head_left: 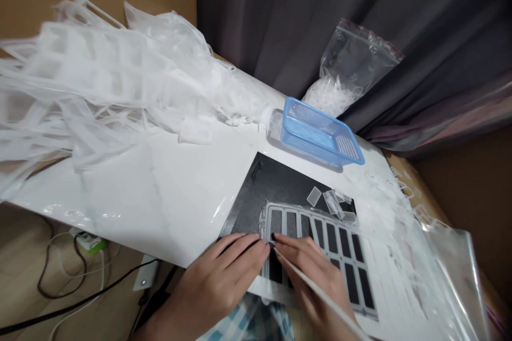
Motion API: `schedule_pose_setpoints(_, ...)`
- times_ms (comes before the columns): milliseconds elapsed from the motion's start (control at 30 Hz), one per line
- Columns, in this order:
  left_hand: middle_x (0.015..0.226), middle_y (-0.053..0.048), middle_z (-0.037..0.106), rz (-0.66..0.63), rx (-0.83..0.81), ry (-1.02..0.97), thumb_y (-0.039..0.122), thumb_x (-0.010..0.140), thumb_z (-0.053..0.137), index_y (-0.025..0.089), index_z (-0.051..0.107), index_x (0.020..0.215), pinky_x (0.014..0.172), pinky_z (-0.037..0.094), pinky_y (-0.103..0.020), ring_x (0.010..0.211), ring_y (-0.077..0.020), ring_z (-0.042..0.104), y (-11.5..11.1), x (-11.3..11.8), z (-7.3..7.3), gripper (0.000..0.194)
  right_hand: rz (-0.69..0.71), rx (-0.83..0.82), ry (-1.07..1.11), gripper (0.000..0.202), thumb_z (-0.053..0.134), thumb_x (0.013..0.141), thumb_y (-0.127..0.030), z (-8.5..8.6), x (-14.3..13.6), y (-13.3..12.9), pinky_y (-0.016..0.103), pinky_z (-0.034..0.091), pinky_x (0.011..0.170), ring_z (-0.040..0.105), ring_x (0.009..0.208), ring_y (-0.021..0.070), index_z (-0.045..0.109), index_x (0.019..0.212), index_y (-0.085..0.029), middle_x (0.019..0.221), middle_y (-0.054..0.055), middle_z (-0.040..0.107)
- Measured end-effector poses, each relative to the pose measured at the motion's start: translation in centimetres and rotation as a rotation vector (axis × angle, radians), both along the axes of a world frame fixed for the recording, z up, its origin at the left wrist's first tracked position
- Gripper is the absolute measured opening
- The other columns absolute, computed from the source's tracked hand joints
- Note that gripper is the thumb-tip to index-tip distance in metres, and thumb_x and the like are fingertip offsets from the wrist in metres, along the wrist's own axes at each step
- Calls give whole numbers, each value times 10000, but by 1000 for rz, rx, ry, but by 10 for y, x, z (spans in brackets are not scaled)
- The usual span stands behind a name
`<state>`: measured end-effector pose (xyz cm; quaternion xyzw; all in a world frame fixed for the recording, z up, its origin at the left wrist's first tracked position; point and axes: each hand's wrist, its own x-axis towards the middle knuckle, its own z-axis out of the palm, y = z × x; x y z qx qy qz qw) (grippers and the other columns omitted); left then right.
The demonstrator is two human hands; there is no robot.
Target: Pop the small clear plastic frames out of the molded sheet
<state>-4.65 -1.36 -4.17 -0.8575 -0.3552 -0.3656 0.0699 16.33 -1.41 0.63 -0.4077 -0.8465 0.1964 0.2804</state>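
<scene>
A translucent plastic sheet with rows of rectangular openings (331,237) lies over a black mat (280,178). At the sheet's left edge, my left hand (230,277) has its fingers drawn together, pinching the plastic rim. My right hand (310,277) meets it there, fingertips closed at the same spot. From those fingertips a thin white strip (316,289) runs down and right across the right hand; where it starts is hidden. Small clear rectangular pieces (332,202) sit loose on the mat's upper right.
A blue mesh basket (320,133) stands behind the mat, with a zip bag of clear scraps (336,90) beyond it. White plastic frames (108,64) pile up at the left. Clear strips and plastic film (448,266) cover the right side. Cables (84,306) lie below the table.
</scene>
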Motion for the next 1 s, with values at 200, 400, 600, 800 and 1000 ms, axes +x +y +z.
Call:
schedule_pose_setpoints(200, 1111, -22, 717, -1, -1, -16, -20, 893, 358, 121, 662, 1139, 986, 445, -343, 1066, -184, 617, 1, 0, 1, 415, -68, 125, -174, 327, 475, 993, -113, -15, -1, -5, 382, 583, 801, 651, 922, 228, 586, 1285, -211, 1275, 131, 664)
schedule_pose_setpoints(400, 1108, -21, 718, -1, 23, -12, -48, 875, 360, 120, 659, 1151, 932, 489, -332, 1046, -170, 624, 1, 0, 4, 440, -157, 220, -114, 297, 471, 990, -126, 13, 22, 28, 353, 577, 820, 677, 976, 210, 599, 1234, -234, 1171, 86, 712)
schedule_pose_setpoints(600, 1122, -16, 718, -8, 1, 18, -31, 874, 376, 133, 650, 1180, 917, 517, -327, 1065, -166, 616, 2, -1, 5, 443, -494, 305, 126, 222, 542, 979, -341, 36, 55, 103, 312, 520, 655, 662, 743, 194, 680, 1084, -204, 945, 72, 723)
schedule_pose_setpoints(800, 1123, -7, 717, -13, 8, 24, -11, 909, 370, 129, 657, 1173, 910, 513, -330, 1062, -172, 614, 2, -2, 7, 415, -527, 430, 186, 305, 455, 1006, -404, 28, 59, 174, 347, 513, 757, 652, 871, 215, 657, 985, -177, 947, 87, 699)
schedule_pose_setpoints(1000, 1110, -9, 720, -22, 24, 1, -20, 904, 346, 126, 662, 1161, 901, 516, -324, 1057, -170, 615, 2, -1, 8, 432, -447, 359, 57, 372, 460, 990, -482, 15, 61, 198, 374, 505, 761, 662, 874, 244, 668, 932, -179, 911, 89, 714)
